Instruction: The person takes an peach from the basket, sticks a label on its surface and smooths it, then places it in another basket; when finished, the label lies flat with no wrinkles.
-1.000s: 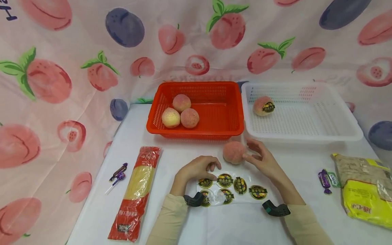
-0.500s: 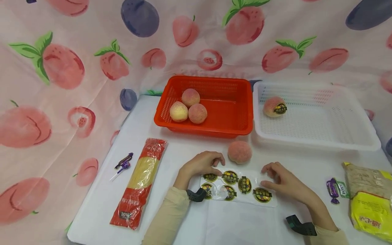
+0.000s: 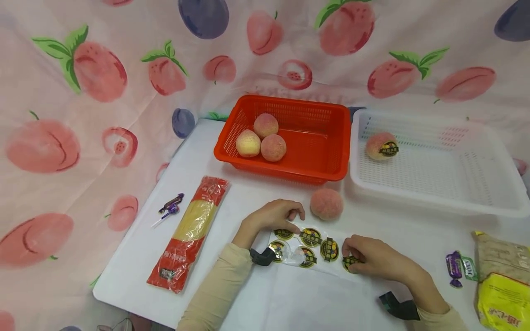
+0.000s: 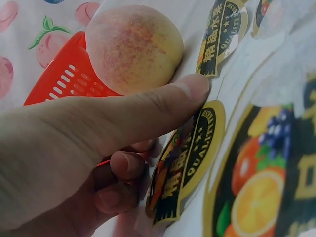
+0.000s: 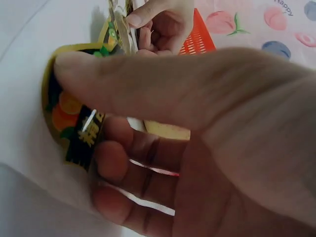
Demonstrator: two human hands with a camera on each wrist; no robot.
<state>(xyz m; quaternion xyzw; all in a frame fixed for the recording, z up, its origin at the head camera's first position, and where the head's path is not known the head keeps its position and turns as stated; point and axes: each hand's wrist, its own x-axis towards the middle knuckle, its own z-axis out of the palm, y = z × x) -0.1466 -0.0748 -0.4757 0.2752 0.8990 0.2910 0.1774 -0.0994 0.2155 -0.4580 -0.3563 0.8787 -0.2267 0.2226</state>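
A clear sheet of round black-and-gold fruit stickers [image 3: 295, 255] lies on the table between my hands. My left hand [image 3: 273, 215] holds its upper left edge, thumb on top and fingers curled at the border, as the left wrist view shows. At the right end, my right hand [image 3: 374, 258] pinches a sticker [image 5: 61, 113], its thumb across the printed face and its fingertips by the edge. Part of that sticker is hidden under the thumb. A loose peach [image 3: 326, 204] sits just beyond the sheet, touched by neither hand.
Behind stand a red basket [image 3: 290, 174] with three peaches and a white basket [image 3: 434, 202] with one stickered peach [image 3: 382, 146]. A noodle packet [image 3: 193, 225], lollipop [image 3: 173, 209] and candy [image 3: 171, 202] lie left. Candies [image 3: 454, 266] and a yellow bag [image 3: 505, 299] lie right.
My right hand has left the peach, drawn back toward me and come down on the sheet's right-end sticker. The left hand has stayed at the sheet. The head view has shifted slightly.
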